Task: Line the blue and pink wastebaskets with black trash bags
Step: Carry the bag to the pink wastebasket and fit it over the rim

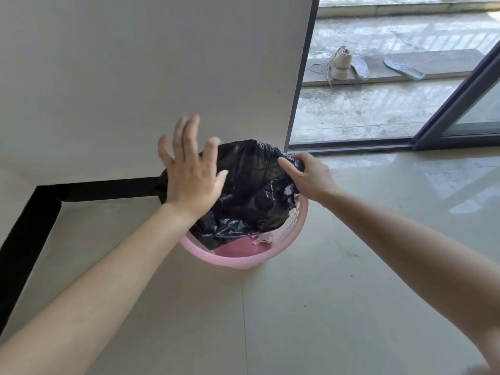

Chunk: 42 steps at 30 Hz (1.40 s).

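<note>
A pink wastebasket (pixel 238 259) stands on the floor beside the white wall. A puffed-up black trash bag (pixel 251 190) hangs over it, its lower end inside the basket. My right hand (pixel 308 175) pinches the bag's upper right edge. My left hand (pixel 192 169) is flat with spread fingers against the bag's left side, holding nothing. Bits of paper (pixel 261 238) lie inside the basket. No blue wastebasket is in view.
A white wall (pixel 135 77) with a black baseboard (pixel 94 189) rises behind the basket. A sliding glass door frame (pixel 457 104) stands open at the right. Outside lie a white sneaker (pixel 342 63) and two insoles (pixel 403 66). Glossy floor tiles (pixel 297 307) surround the basket.
</note>
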Available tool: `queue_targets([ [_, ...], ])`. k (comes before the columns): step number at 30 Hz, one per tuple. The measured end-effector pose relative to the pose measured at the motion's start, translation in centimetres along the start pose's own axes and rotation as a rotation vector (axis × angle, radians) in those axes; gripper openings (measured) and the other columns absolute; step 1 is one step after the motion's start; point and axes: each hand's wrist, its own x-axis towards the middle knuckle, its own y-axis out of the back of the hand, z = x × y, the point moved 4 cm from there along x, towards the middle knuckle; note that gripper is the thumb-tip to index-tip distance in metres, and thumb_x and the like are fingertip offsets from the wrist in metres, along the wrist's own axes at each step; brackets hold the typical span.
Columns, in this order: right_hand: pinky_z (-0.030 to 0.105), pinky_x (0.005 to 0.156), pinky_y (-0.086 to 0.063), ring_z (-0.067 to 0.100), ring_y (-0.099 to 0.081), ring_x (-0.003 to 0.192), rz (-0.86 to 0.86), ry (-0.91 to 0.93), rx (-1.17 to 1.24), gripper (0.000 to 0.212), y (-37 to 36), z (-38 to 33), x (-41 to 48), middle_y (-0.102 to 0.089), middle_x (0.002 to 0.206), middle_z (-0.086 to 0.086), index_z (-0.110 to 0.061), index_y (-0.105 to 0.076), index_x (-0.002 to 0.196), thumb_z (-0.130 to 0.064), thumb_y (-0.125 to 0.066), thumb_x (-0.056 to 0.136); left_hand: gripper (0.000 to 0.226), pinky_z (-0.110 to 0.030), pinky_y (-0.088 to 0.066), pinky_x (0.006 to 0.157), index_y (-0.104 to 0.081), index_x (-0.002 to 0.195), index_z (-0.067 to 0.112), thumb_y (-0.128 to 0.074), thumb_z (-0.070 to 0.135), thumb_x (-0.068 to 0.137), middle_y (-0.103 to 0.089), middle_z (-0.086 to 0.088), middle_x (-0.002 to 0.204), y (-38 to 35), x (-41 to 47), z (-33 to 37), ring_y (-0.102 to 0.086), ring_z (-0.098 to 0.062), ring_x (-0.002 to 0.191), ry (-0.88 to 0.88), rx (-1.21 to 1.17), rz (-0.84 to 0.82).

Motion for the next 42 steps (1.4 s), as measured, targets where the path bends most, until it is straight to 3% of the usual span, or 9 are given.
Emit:
queue_targets([
  [3,0.03,0.076,-0.039,0.017,-0.058,0.092,0.025,-0.025,0.035,0.053,-0.9,-0.4,-0.2,-0.063,0.09,-0.006,-0.023,-0.063,0.105,-0.069,-0.04,0.09,0.047,-0.045,-0.032,0.098,-0.052,0.117,0.016,-0.061,0.047,0.083,-0.051,-0.008,0.13,0.2,-0.7,4.7,-0.044,-0.03,0.124,-0.166,-0.211,-0.133],
  [7,0.04,0.083,-0.048,0.027,-0.058,0.101,0.044,-0.144,0.193,0.039,-1.6,0.4,-1.2,-0.062,0.102,0.006,-0.018,-0.058,0.107,-0.045,-0.03,0.099,0.072,-0.043,-0.045,0.095,-0.033,0.14,0.019,-0.056,0.058,0.084,-0.061,-0.005,0.125,-3.1,-5.3,7.0,-0.054,-0.028,0.117,0.255,-0.567,-0.877],
  [11,0.052,0.085,-0.055,0.03,-0.061,0.103,0.052,-0.268,0.304,0.041,-2.3,1.3,-2.3,-0.062,0.118,0.011,-0.023,-0.047,0.129,-0.046,-0.031,0.099,0.02,-0.034,-0.042,0.06,-0.057,0.107,0.016,-0.053,0.029,0.091,-0.063,-0.001,0.089,-0.1,-6.1,7.2,-0.062,-0.028,0.081,0.055,-0.407,-0.383],
  [17,0.048,0.091,-0.053,0.029,-0.058,0.112,0.094,-0.392,0.434,0.049,-2.0,3.0,-2.8,-0.058,0.127,0.014,-0.02,-0.036,0.142,-0.041,-0.048,0.099,0.046,-0.037,-0.044,0.047,-0.068,0.104,0.004,-0.058,0.047,0.09,-0.06,-0.008,0.08,3.3,-8.4,7.9,-0.054,-0.024,0.062,-0.456,-0.327,-0.101],
  [23,0.043,0.092,-0.047,0.029,-0.054,0.102,-0.101,0.13,-0.174,0.06,-1.6,2.3,-4.5,-0.05,0.118,0.015,-0.018,-0.033,0.144,-0.007,-0.053,0.088,0.025,-0.03,-0.038,0.036,-0.072,0.095,0.01,-0.061,0.001,0.076,-0.055,-0.003,0.068,3.6,-10.4,8.6,-0.043,-0.019,0.047,-0.707,-0.201,-0.001],
  [28,0.041,0.098,-0.043,0.031,-0.05,0.117,-0.002,-0.275,0.089,0.046,-0.6,3.2,-4.0,-0.049,0.132,0.018,-0.009,-0.045,0.136,-0.038,-0.039,0.101,0.035,-0.03,-0.044,0.038,-0.072,0.104,0.007,-0.051,-0.004,0.079,-0.059,-0.005,0.072,2.4,-8.3,10.4,-0.05,-0.02,0.053,-0.54,-0.184,-0.091],
  [32,0.042,0.089,-0.046,0.029,-0.056,0.099,0.193,-0.397,0.199,0.062,0.5,1.8,-4.8,-0.059,0.104,0.008,-0.014,-0.049,0.109,-0.068,-0.025,0.092,0.049,-0.038,-0.055,0.066,-0.052,0.133,0.002,-0.051,0.036,0.096,-0.057,-0.013,0.111,1.3,-7.2,10.9,-0.058,-0.027,0.094,-0.231,-0.302,-0.398],
  [38,0.035,0.08,-0.042,0.017,-0.053,0.092,0.317,-0.073,0.192,0.042,1.1,-1.9,-5.9,-0.053,0.108,0.0,-0.023,-0.045,0.107,-0.062,-0.044,0.091,0.044,-0.05,-0.037,0.101,-0.064,0.115,0.011,-0.044,0.046,0.096,-0.062,-0.012,0.117,4.9,-4.3,6.1,-0.054,-0.032,0.115,-0.248,-0.17,-0.18],
  [42,0.033,0.07,-0.043,0.011,-0.051,0.077,0.349,0.315,-0.127,0.033,1.4,-4.7,-6.6,-0.048,0.104,-0.009,-0.028,-0.052,0.108,-0.051,-0.059,0.085,0.05,-0.051,-0.033,0.102,-0.071,0.098,0.013,-0.036,0.049,0.097,-0.07,-0.008,0.096,4.5,-4.3,2.5,-0.061,-0.033,0.102,-0.113,0.024,-0.339],
])
